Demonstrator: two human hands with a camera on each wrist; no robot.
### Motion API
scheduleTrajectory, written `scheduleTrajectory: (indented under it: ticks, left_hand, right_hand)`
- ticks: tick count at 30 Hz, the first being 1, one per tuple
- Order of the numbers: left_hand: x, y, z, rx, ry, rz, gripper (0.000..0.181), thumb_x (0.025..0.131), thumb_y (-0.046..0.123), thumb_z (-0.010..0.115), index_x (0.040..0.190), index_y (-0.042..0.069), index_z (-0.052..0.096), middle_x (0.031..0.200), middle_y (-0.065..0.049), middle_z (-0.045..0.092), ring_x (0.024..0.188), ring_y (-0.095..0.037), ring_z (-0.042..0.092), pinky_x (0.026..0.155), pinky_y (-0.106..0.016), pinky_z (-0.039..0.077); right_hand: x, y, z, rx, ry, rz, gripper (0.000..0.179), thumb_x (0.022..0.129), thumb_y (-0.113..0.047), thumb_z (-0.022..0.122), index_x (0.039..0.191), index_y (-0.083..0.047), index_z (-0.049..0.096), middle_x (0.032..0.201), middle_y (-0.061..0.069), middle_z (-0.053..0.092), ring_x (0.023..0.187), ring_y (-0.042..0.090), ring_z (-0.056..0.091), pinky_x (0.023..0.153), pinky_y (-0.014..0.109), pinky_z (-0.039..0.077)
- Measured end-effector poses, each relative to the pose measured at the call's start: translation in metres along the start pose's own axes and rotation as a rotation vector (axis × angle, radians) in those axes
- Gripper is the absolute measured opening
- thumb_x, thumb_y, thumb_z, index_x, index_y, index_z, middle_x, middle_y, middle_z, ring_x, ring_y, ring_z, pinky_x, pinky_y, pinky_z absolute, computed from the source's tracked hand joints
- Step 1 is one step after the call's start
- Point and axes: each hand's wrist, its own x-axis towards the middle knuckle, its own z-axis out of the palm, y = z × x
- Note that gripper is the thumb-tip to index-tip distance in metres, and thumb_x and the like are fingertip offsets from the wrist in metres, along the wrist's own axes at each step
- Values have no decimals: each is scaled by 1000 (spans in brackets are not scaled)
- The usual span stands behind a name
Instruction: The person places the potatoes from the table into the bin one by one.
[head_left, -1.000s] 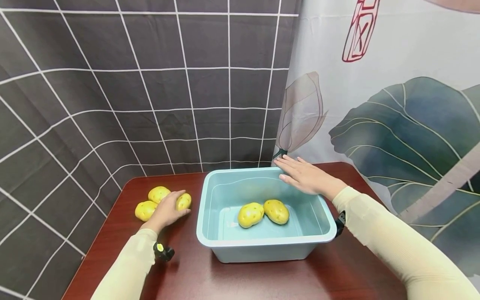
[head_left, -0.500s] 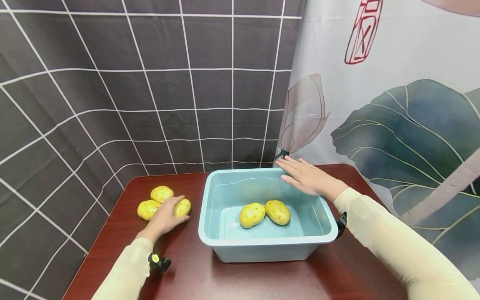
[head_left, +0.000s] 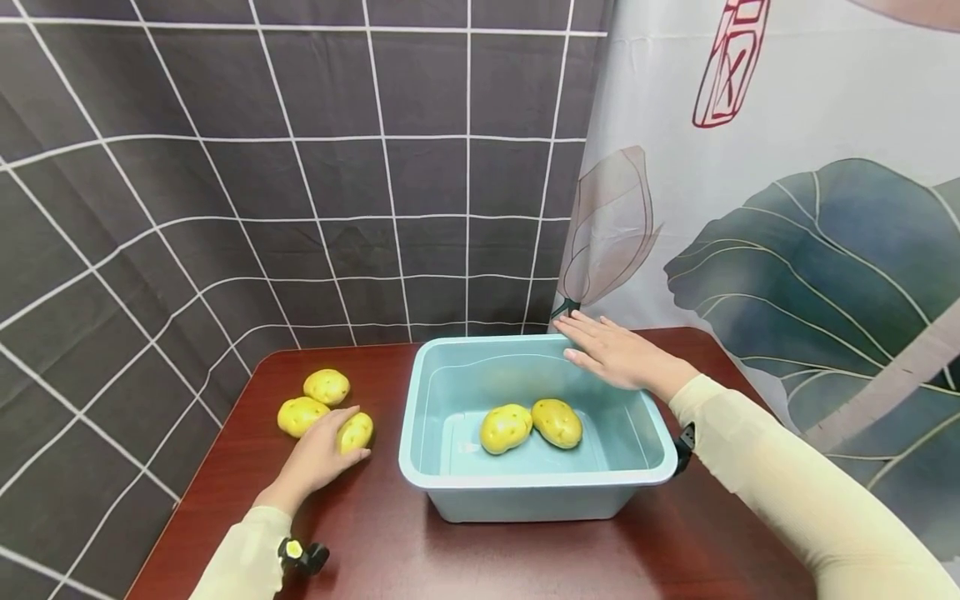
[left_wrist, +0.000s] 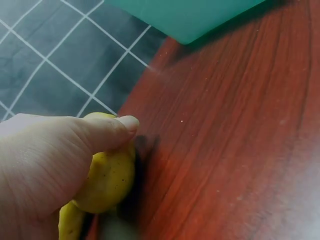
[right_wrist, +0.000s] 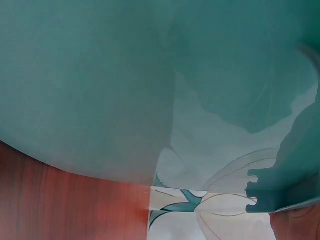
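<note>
My left hand (head_left: 318,454) grips a yellow potato (head_left: 356,433) on the left of the table, its thumb on the near side and fingers over the top. In the left wrist view the thumb lies across that potato (left_wrist: 112,182), and part of a second one (left_wrist: 70,222) shows below. Two more potatoes, one (head_left: 327,387) behind and one (head_left: 300,416) to the left, lie just beyond the hand. My right hand (head_left: 618,354), fingers straight, rests at the back right rim of a light blue basin (head_left: 536,482). Inside the basin two potatoes (head_left: 506,428) (head_left: 557,422) lie side by side.
The reddish-brown table (head_left: 360,533) ends at a dark grid-patterned cloth (head_left: 420,175) behind and to the left. A white cloth (head_left: 675,217) with lotus drawings hangs on the right. The basin wall (right_wrist: 90,90) fills most of the right wrist view.
My left hand has drawn nearer and slightly left, and the gripped potato has moved away from the other two with it. The right hand and basin have stayed put.
</note>
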Motion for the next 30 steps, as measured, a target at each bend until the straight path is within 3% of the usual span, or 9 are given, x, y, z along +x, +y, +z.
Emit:
scheduleTrajectory:
  ticks: [12, 21, 30]
  left_hand:
    - [-15, 1, 0, 17, 37, 5, 68, 73, 20, 82, 131, -2, 54, 125, -18, 59, 116, -37, 54, 96, -53, 42]
    - [-14, 3, 8, 22, -10, -97, 69, 78, 23, 76, 137, 0, 47, 130, -22, 54, 121, -38, 49, 98, -55, 40]
    - [-13, 2, 15, 25, 12, -109, 78, 72, 24, 84, 137, 2, 47, 129, -20, 54, 120, -37, 48, 98, -55, 41]
  right_hand:
    - [1, 1, 1, 9, 4, 5, 63, 101, -50, 36, 155, -20, 21, 158, 2, 22, 147, 25, 8, 114, 56, 9]
    - [1, 1, 3, 11, 3, 7, 62, 101, -51, 34, 155, -23, 20, 159, -2, 20, 147, 23, 8, 114, 54, 9]
    - [0, -1, 1, 16, -4, 16, 62, 102, -49, 36, 155, -21, 20, 158, 1, 21, 147, 24, 8, 114, 55, 9]
